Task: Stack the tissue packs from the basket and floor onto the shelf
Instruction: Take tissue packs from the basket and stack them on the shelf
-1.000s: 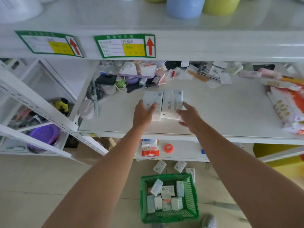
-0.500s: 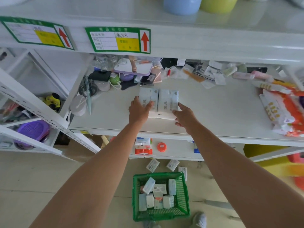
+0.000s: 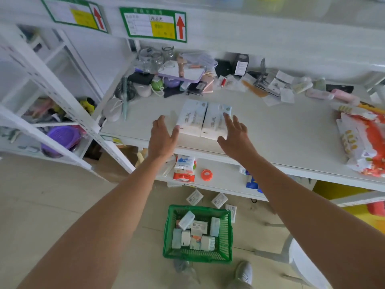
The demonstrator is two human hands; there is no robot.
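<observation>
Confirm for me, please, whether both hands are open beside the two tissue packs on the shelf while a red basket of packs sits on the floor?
Not quite: the head view shows the basket is green, not red. The rest holds.

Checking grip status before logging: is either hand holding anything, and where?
Nothing is held. The left hand and right hand are open beside the two tissue packs.

Two tissue packs were set side by side on the shelf, near its front edge. Clutter lay behind them. The basket stood on the floor below, with apparently three packs just behind it.
</observation>
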